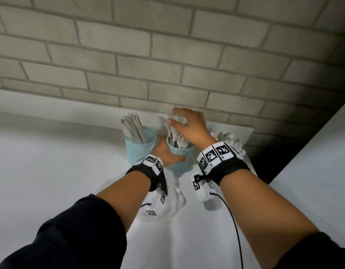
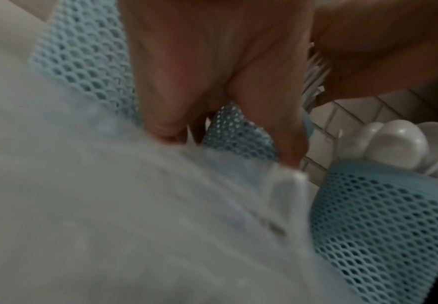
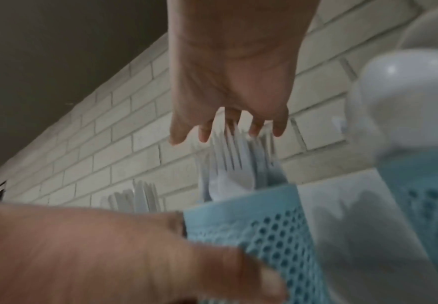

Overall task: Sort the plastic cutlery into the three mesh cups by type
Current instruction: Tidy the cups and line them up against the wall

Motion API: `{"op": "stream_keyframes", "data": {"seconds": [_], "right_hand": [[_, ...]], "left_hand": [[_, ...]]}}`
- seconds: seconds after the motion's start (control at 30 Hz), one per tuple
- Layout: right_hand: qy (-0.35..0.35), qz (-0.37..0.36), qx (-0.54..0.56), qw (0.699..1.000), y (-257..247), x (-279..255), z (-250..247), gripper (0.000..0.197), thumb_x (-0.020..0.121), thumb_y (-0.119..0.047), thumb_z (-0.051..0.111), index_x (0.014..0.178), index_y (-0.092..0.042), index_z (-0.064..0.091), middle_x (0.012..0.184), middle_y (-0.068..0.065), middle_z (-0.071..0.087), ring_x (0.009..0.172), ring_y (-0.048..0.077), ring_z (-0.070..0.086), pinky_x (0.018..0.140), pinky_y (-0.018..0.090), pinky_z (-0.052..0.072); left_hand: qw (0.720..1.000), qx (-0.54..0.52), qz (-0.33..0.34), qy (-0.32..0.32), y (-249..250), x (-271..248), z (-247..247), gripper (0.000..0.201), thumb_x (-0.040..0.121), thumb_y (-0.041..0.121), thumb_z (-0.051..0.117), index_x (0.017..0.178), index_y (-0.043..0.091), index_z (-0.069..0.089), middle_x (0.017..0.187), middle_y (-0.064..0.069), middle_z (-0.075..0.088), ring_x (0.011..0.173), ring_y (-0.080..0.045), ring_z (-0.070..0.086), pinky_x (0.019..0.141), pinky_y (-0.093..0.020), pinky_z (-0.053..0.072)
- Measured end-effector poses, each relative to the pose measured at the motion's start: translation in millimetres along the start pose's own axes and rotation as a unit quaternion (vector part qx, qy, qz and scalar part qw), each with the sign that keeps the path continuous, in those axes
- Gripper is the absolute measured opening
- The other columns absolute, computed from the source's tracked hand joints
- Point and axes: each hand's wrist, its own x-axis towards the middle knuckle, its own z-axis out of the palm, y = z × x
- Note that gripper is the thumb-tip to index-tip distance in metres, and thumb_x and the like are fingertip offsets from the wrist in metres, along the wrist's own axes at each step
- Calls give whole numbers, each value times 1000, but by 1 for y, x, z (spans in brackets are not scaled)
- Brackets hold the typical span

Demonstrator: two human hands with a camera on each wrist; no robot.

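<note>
Three light-blue mesh cups stand in a row by the brick wall. The left cup [image 1: 140, 150] holds knives [image 1: 132, 129]. My left hand [image 1: 166, 154] grips the middle cup [image 1: 182, 163] low on its side, thumb across its front. White forks [image 1: 172, 133] stand in the middle cup with their tines up. My right hand [image 1: 187, 123] hovers over them, its spread, straight fingertips [image 3: 204, 135] touching the tines of the forks [image 3: 228, 164]. The right cup [image 3: 425, 195] holds spoons [image 1: 230, 141] and is mostly hidden behind my right wrist in the head view.
The cups stand on a white table [image 1: 51, 171] against a pale brick wall [image 1: 167, 55]. The table ends just right of the spoon cup, with a dark gap and a white panel [image 1: 323, 152] beyond. Clear crumpled plastic [image 1: 176, 202] lies under my left wrist.
</note>
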Motion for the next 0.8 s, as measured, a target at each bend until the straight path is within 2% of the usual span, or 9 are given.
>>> {"op": "stream_keyframes", "data": {"seconds": [0.07,0.1,0.2,0.37,0.43,0.53,0.6,0.67,0.8], "right_hand": [[18,-4,57,998,-5,1,-12,52,84,-51,58,127,-22,57,133,0,57,126,18,49,110,38,36],[40,-3,72,997,-6,1,-20,50,87,-46,59,128,-19,56,134,2,56,127,18,49,111,38,35],[169,10,75,983,1,-3,-46,52,87,-47,54,128,-15,56,134,6,55,128,23,46,111,40,34],[330,72,56,940,38,-41,-71,61,90,-54,46,136,-14,44,139,10,47,130,26,41,110,41,31],[320,101,44,941,55,-58,-73,66,88,-56,48,139,-14,38,143,14,41,133,28,37,111,45,31],[210,156,98,960,76,-76,-65,76,84,-57,54,145,-24,25,150,12,25,137,29,32,112,44,30],[140,167,123,968,81,-85,-58,81,82,-55,60,147,-28,21,151,9,22,136,27,34,109,35,31],[113,152,94,977,85,-91,-52,84,80,-47,66,147,-24,21,151,9,25,136,25,34,103,30,31],[140,124,46,981,91,-91,-44,90,74,-43,75,146,-20,26,147,8,33,132,22,40,99,24,31]], "left_hand": [[998,60,-10,-21,5,-4,-2,119,41,73,77,135,13,37,131,-4,55,122,-24,53,105,-37,42],[995,91,-17,-43,13,-11,-7,109,49,74,74,133,12,43,130,-5,57,120,-24,54,103,-30,41],[972,203,-59,-101,35,-31,-20,60,85,46,62,126,4,52,125,-14,60,114,-29,57,90,-28,44],[931,322,-33,-166,73,-52,-18,57,88,43,59,117,-5,59,106,-18,64,99,-27,62,85,-31,46],[928,325,-9,-184,85,-55,-6,50,87,43,61,106,-4,63,102,-18,66,95,-28,63,81,-31,48],[937,279,-4,-209,99,-58,21,36,85,44,63,79,9,56,72,-8,58,64,-17,57,60,-22,43],[945,242,16,-221,104,-59,38,47,81,47,67,105,8,57,95,-8,64,90,-21,64,78,-25,49],[954,219,54,-197,100,-56,55,72,80,43,70,135,7,41,128,-9,52,123,-25,49,102,-32,40],[983,132,55,-117,88,-44,79,98,76,37,76,147,6,15,147,-8,27,137,-24,28,113,-34,25]]}}
